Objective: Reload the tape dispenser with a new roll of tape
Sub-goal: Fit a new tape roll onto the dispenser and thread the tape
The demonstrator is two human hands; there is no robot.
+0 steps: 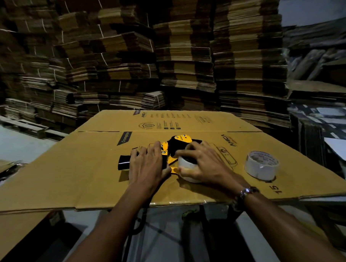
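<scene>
Hands work side by side: the yellow-and-black tape dispenser [167, 150], lying on flattened brown cardboard [87, 176], is pinned under the left hand [147, 162], apparently for steadiness, while a white tape roll [186, 168] is gripped by the right hand [198, 161] at the hub. Farther right, a second white roll [261, 164] lies untouched.

Scene dim, warm-toned. Brightest patch at centre on flattened carton [91, 167]; corners fall off dark, strongest at 6 to 8 o'clock. Soft shadows under hands, cast toward 6 o'clock. Cardboard stacks [131, 59] smeared by motion blur at 9 to 12 o'clock. Wide-angle bowing at edges. Pale wash at 1 o'clock.
</scene>
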